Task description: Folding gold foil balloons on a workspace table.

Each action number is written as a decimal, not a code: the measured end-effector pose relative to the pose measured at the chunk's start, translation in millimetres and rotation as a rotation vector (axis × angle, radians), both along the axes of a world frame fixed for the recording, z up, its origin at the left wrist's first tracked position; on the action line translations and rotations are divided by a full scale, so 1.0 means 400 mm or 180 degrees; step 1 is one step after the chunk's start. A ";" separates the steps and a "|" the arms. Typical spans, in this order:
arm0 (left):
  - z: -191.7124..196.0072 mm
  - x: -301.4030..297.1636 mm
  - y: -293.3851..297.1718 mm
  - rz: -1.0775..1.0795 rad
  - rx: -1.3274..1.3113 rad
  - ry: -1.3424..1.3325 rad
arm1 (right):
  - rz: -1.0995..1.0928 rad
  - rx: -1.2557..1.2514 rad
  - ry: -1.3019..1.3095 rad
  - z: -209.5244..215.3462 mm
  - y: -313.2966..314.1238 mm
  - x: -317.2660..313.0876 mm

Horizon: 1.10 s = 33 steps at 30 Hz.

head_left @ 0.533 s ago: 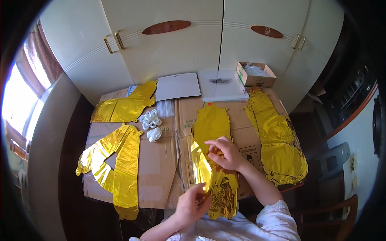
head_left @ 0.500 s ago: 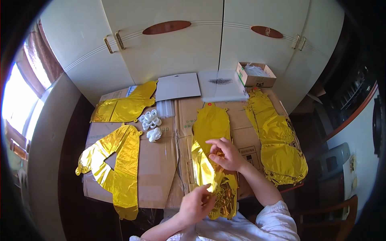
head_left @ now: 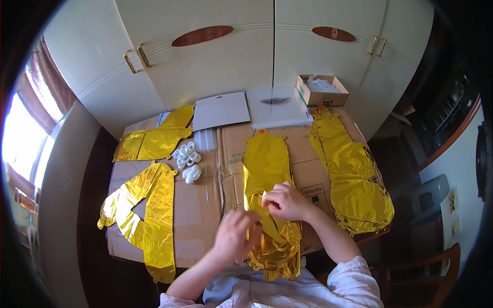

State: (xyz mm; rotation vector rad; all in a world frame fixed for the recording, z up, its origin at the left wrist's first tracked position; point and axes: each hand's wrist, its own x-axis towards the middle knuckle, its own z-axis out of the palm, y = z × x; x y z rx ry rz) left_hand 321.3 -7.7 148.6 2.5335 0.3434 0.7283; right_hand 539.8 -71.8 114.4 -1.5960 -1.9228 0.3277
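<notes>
A long stack of flat gold foil balloons [head_left: 267, 159] runs down the middle of the cardboard, its near end folded and crumpled toward me. My right hand [head_left: 286, 201] is over its middle, fingers pinched on the gold foil, which lifts a little beneath them. My left hand [head_left: 237, 235] hovers at the stack's left edge, smeared by motion, and I cannot make out whether its fingers hold foil. On the left lies a flat gold foil balloon with a triangular hole [head_left: 159, 205]. Behind it is another folded gold foil balloon [head_left: 154, 142].
More gold foil balloons [head_left: 349, 174] lie along the right edge of the cardboard [head_left: 200, 226]. White ribbon rolls [head_left: 186, 154] and clear straws [head_left: 205, 140] sit left of centre. At the back are a white card [head_left: 221, 110], a clear plastic pack [head_left: 277, 115] and a small box [head_left: 323, 97].
My left hand has risen and moved left along the stack. My right hand has lowered slightly, its fingers closing on the foil. Near-end foil has shifted. The whole view has shifted slightly.
</notes>
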 end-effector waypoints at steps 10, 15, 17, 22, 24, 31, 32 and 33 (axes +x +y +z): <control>-0.090 0.062 0.241 -0.0164 0.0735 0.1374 | 0.0044 -0.0047 -0.0538 -0.005 -0.007 -0.008; -0.088 0.090 0.264 -0.0326 0.0752 0.1506 | 0.0063 -0.0083 -0.0453 -0.007 -0.012 -0.003; -0.091 0.094 0.269 -0.0358 0.0891 0.1466 | 0.0074 -0.0091 -0.0482 -0.009 -0.011 -0.004; -0.101 0.098 0.263 -0.0340 0.1012 0.1458 | 0.0108 -0.0105 -0.0622 -0.019 -0.010 -0.002; -0.101 0.100 0.261 -0.0329 0.1093 0.1479 | 0.0116 -0.0217 -0.0586 -0.014 -0.011 -0.002; -0.106 0.103 0.260 -0.0287 0.1213 0.1546 | 0.0112 -0.0235 -0.0606 0.007 -0.013 0.001; -0.105 0.103 0.260 -0.0282 0.1206 0.1572 | -0.0003 -0.0071 -0.0735 0.018 -0.016 -0.001; -0.105 0.102 0.260 -0.0277 0.1204 0.1553 | -0.0117 0.0094 -0.0864 0.032 -0.021 -0.003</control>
